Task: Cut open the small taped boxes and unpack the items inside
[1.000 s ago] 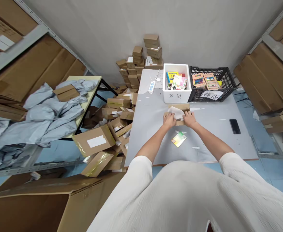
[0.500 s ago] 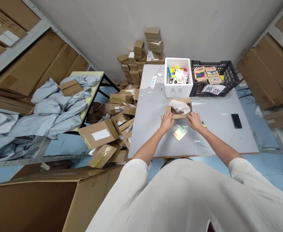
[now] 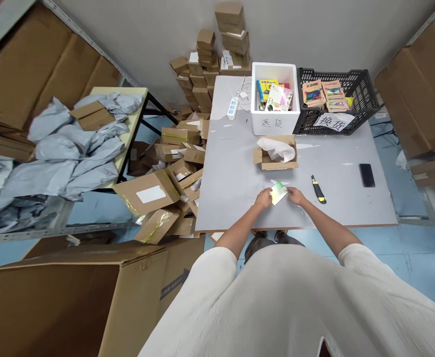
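Near the front of the grey table [image 3: 232, 173], a small green and yellow card [image 3: 279, 192] is between my two hands. My left hand [image 3: 264, 198] grips its left edge with closed fingers. At its right edge, my right hand [image 3: 296, 196] pinches it. Just beyond lies an open cardboard box [image 3: 279, 166] with white paper [image 3: 277, 148] inside, touched by neither hand. A black and yellow utility knife [image 3: 318, 189] rests on the table to the right of my right hand.
Behind the box stand a white foam bin [image 3: 276, 124] and a black crate [image 3: 351, 119] holding books or packs. A phone [image 3: 367, 175] lies at the right, a power strip [image 3: 232, 108] at the back left. Piled cartons [image 3: 152, 193] are left of the table.
Both hands have let go of the cardboard box and moved back toward the table's front edge, taking hold of the card. The knife now shows fully. The view has shifted slightly.
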`<action>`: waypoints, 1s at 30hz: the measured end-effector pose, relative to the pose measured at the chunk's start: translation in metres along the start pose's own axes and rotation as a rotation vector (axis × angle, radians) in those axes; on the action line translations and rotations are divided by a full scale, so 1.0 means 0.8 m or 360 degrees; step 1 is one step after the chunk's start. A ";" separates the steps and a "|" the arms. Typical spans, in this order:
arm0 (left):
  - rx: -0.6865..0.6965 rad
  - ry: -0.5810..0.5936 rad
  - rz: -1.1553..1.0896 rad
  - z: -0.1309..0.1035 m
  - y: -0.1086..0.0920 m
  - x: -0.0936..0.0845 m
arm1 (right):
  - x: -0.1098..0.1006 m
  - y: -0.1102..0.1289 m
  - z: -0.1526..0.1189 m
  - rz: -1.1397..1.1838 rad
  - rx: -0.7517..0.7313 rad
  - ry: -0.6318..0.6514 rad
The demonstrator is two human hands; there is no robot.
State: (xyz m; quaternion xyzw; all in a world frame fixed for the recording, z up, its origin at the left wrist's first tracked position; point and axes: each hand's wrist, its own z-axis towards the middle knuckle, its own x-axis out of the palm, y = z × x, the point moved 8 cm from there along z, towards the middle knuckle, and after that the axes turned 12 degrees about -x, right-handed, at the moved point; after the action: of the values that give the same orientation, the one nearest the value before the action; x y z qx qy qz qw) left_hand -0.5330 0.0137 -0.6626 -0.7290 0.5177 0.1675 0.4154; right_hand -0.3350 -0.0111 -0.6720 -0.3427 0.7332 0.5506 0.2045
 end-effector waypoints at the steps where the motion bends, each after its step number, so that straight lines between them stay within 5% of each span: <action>1: -0.0016 0.0015 -0.0041 0.003 0.003 0.007 | 0.007 -0.004 0.000 0.0060 0.0019 -0.0005; 7: -0.0101 0.0118 -0.0184 0.015 0.021 0.034 | 0.028 -0.019 0.005 0.0229 0.0138 -0.0078; 19: -0.0024 0.0114 -0.0229 0.008 0.028 0.036 | 0.025 -0.031 0.004 0.0211 0.0496 -0.0097; 22: 0.0081 0.0045 -0.0309 0.005 0.016 0.021 | 0.009 -0.007 0.007 0.0174 0.0326 -0.0174; 26: 0.0224 -0.0127 -0.0409 0.006 -0.004 -0.010 | -0.027 0.052 0.000 -0.0179 -0.0225 -0.0364; 30: 0.0184 -0.0225 -0.0362 0.006 -0.003 -0.026 | -0.020 0.083 -0.032 -0.0525 -0.0544 -0.0279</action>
State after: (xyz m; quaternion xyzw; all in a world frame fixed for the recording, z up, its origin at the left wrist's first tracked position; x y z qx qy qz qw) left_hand -0.5381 0.0308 -0.6506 -0.7443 0.4098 0.1402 0.5084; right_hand -0.3700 -0.0202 -0.6089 -0.4381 0.5432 0.6534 0.2934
